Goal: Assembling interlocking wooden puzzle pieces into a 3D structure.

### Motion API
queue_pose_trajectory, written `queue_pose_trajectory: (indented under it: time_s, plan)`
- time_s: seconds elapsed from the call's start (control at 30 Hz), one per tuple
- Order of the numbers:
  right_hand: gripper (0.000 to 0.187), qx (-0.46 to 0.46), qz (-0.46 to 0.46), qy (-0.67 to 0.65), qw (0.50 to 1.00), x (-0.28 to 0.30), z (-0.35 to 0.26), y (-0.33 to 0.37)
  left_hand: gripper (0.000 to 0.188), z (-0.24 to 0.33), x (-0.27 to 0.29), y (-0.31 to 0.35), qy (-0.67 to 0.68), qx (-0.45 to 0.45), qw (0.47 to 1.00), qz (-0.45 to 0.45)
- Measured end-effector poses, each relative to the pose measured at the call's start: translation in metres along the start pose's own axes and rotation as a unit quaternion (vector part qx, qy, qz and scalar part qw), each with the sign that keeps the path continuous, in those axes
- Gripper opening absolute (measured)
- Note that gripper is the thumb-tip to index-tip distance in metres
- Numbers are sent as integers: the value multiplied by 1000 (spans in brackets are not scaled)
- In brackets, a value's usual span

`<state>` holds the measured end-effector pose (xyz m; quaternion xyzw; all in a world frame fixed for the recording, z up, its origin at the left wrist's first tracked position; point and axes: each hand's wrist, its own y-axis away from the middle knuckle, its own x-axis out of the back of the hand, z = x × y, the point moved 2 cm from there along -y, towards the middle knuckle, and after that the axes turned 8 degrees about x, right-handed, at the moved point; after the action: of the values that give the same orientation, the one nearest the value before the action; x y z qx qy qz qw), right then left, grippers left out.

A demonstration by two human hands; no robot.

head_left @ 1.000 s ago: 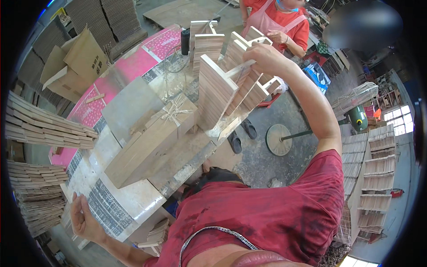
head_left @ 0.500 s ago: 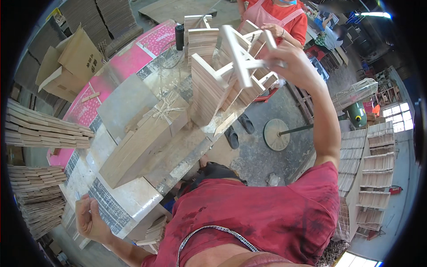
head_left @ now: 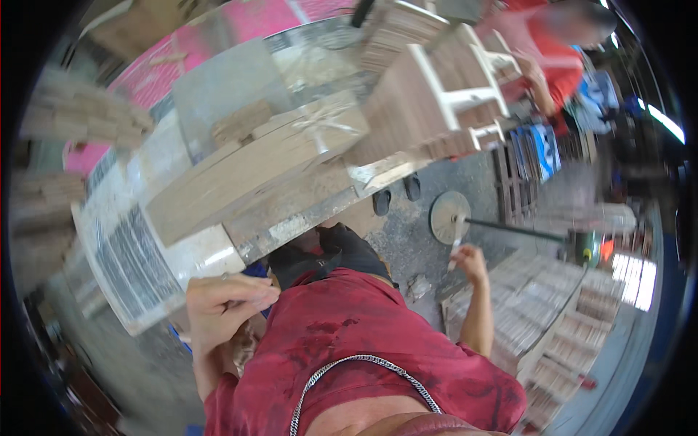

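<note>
My left hand [head_left: 227,304] is raised beside the near left end of the workbench [head_left: 283,231]. Its fingers are pinched together, and whatever may be between them is too small to make out. Low on the right, over the floor, my right hand [head_left: 472,263] is closed on a thin pale strip [head_left: 456,243] that sticks up from the fingers. On the bench's far right end stand stacks of wooden slats [head_left: 407,98], with a pale H-shaped wooden frame [head_left: 465,98] at the top. A bundle of boards [head_left: 247,171] tied with pale string lies along the bench.
Across the bench, a person in red [head_left: 556,62] stands by the stacks. A round-based stand with a dark pole [head_left: 509,228] is on the floor at right, near black slippers [head_left: 382,202]. Slat stacks [head_left: 523,291] stand at lower right, others [head_left: 83,109] at left.
My right hand has come down and back from the pale frame at the stacks to my right side. My left hand has moved in toward my body. The whole view has turned.
</note>
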<state>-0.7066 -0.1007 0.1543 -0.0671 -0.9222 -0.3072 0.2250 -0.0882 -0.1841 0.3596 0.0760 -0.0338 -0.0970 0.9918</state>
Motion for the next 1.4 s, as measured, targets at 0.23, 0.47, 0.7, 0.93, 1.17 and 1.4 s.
queue_pose_trajectory:
  time_s: [0.23, 0.47, 0.7, 0.93, 1.17, 1.4]
  plan:
    - [13, 3, -250, 121, 961, -115, -42, -14, 17, -115, -10, 20, 39, 118, 992, 21]
    - [23, 192, -469, 132, 852, -215, -128, -60, 20, -230, -37, 76, -11, 96, 953, 287]
    - [39, 289, -537, 75, 789, -287, -138, -60, 23, -264, -1, 234, -350, 184, 629, 669]
    - [24, 357, -529, 24, 770, -325, -111, -16, 43, -321, 62, 378, -548, 389, 564, 480]
    - [18, 362, -536, -15, 763, -275, -72, 0, 36, -346, 72, 392, -470, 368, 645, 477]
    - [21, 419, -468, 38, 777, -281, -64, -11, 40, -367, 94, 418, -459, 277, 633, 558]
